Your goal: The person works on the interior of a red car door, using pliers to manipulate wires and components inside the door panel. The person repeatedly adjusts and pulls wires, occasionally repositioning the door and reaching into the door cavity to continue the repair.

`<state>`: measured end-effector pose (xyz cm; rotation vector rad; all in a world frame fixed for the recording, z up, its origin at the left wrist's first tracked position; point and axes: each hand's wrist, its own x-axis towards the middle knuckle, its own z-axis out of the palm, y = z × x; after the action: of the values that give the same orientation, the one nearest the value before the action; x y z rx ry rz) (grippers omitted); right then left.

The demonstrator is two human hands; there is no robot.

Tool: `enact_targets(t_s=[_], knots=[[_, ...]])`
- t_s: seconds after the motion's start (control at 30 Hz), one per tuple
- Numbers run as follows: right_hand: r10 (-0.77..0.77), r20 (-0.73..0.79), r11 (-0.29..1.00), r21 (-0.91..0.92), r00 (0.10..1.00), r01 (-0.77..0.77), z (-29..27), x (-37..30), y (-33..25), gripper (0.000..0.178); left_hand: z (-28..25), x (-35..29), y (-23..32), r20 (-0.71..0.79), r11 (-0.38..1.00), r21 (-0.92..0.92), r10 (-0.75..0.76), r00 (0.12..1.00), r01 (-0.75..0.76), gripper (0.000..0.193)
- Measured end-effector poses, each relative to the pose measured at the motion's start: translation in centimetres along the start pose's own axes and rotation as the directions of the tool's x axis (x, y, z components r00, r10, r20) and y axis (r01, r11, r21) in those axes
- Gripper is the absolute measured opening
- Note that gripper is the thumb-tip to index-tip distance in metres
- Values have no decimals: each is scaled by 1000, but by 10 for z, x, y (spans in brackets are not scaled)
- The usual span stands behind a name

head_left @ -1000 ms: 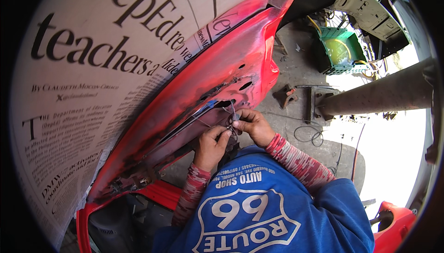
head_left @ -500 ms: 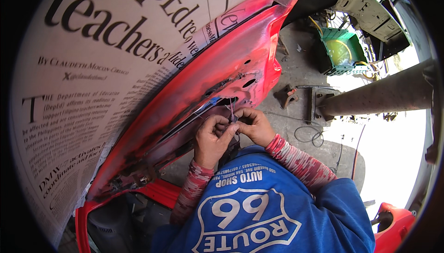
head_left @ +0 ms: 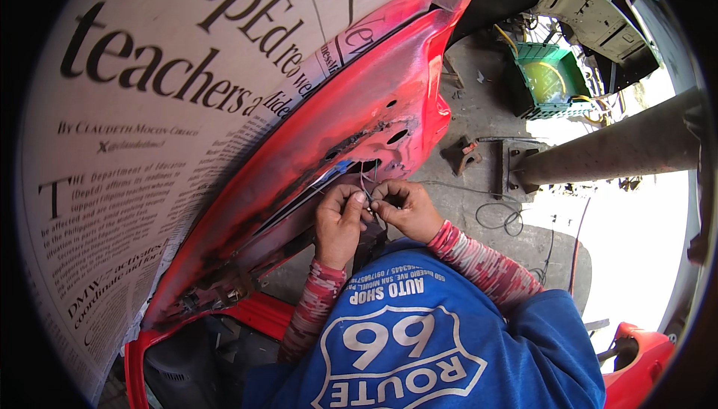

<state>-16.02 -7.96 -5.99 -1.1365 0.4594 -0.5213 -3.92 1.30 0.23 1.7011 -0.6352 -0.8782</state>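
Both hands meet in front of a red car door, its paint faded and smudged dark in places. My left hand pinches thin wires between thumb and fingers. Close beside it, my right hand has its fingers closed on the same wires. They come out of a dark hole in the door's inner panel, and a dark length shows between the two hands. My fingertips partly hide the wire ends. A bit of blue shows at the slot next to the hole.
Newspaper sheets cover the area beyond the door's edge at left. To the right are a thick metal post with a bolted base, a green crate, a dark cable looped on the floor and a red body part.
The small dark piece held upright between my fingertips is now less visible, and a dark wire shows lower between the hands. My fingers have shifted their pinch; the view has moved slightly.
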Motion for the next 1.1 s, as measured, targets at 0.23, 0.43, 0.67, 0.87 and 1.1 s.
enact_targets(t_s=[0.23,0.43,0.67,0.87,1.1], knots=[[5,38,1000,30,999,-7,0,0,5,8,1,7,-17,-59,978,174,128,990,-116,11],[41,86,999,11,995,-42,-3,-2,2,11,-11,17,-14,39,945,306,104,994,-111,11],[252,167,923,254,953,-288,-11,1,4,15,-20,15,-6,123,983,91,-168,978,158,14],[123,231,964,205,965,-172,-17,4,2,28,-23,14,-5,251,984,102,-167,954,145,16],[30,205,987,149,978,-62,-13,8,5,26,-29,10,-1,335,988,86,-149,930,127,18]])
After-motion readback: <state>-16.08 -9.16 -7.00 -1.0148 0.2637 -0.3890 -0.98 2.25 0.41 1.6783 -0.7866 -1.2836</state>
